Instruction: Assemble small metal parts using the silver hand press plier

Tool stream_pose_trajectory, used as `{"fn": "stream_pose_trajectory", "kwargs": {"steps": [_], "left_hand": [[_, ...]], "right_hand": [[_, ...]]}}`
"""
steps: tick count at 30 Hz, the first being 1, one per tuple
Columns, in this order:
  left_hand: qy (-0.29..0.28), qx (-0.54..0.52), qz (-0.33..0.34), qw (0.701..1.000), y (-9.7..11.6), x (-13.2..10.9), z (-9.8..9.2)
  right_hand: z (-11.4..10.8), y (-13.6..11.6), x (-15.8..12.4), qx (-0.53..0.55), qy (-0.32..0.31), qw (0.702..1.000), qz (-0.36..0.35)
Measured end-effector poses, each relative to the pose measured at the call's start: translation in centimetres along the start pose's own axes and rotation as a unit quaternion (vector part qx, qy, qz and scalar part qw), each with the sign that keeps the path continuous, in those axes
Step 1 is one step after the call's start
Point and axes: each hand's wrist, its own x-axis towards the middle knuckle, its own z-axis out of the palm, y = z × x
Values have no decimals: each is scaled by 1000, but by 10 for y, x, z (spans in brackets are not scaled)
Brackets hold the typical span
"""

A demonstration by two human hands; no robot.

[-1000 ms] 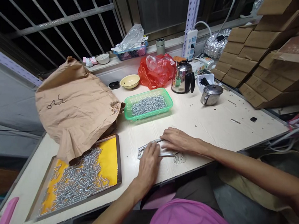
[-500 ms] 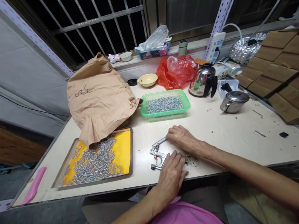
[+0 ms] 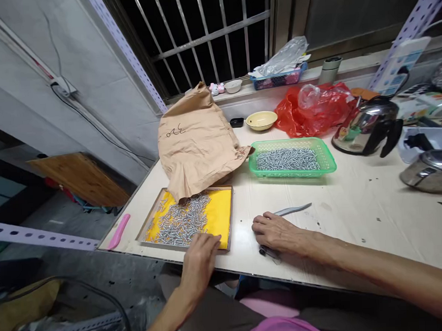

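My left hand [image 3: 199,255] reaches to the near right corner of a yellow tray [image 3: 223,205] holding several small silver screws [image 3: 179,219]. Its fingers stretch out onto the tray's edge, next to the screws. My right hand [image 3: 280,233] rests with curled fingers on a metal hand tool [image 3: 293,209] near the table's front edge. The tool's thin silver handle sticks out beyond the fingers, and a dark part shows under the palm.
A brown paper bag [image 3: 197,137] slumps over the tray's far end. Behind are a green basket [image 3: 328,162] of screws, a yellow bowl [image 3: 261,120], a red plastic bag [image 3: 314,111], a steel kettle [image 3: 367,125] and a steel pot [image 3: 428,169]. A pink strip [image 3: 118,231] lies at the table's left corner.
My left hand left the tool and moved left to the yellow tray. My right hand stayed on the tool, drawn nearer the front edge. My head turned left.
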Motion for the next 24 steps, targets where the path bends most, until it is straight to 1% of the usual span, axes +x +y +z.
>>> {"fn": "stream_pose_trajectory", "kwargs": {"steps": [1, 3, 5, 7, 10, 12, 13, 14, 15, 16, 18, 20, 22, 24], "left_hand": [[-11, 18, -9, 1000, -13, 1, -2], [-47, 35, -11, 998, -29, 4, -6], [-90, 38, 2, 995, -36, 8, -7], [-128, 40, 22, 991, -38, 13, -9], [-171, 57, 56, 982, -39, 22, -10], [-191, 70, 77, 976, -41, 27, -10], [-199, 74, 88, 973, -43, 29, -10], [-204, 75, 101, 971, -44, 31, -10], [-208, 73, 113, 969, -45, 32, -9], [-210, 71, 123, 967, -47, 33, -9], [-207, 64, 132, 967, -48, 34, -8], [-195, 55, 123, 971, -50, 35, -5], [-182, 42, 101, 977, -52, 36, -2], [-172, 28, 73, 982, -55, 39, 0]], "right_hand": [[2, 0, 2, -3, 15, 1000, 7], [-2, 1, 3, -10, 68, 997, 38], [-17, 10, 3, -17, 136, 987, 81], [-42, 27, 2, -32, 192, 972, 132], [-82, 62, -4, -93, 219, 941, 241], [-97, 80, -10, -156, 211, 911, 319], [-100, 85, -13, -177, 200, 898, 350], [-99, 86, -18, -185, 187, 891, 370], [-95, 83, -22, -179, 173, 891, 379], [-87, 76, -28, -159, 159, 898, 377], [-68, 53, -40, -89, 134, 922, 352], [-47, 25, -54, -3, 111, 938, 328], [-30, -2, -67, 60, 83, 940, 325], [-16, -20, -80, 103, 61, 934, 336]]}}
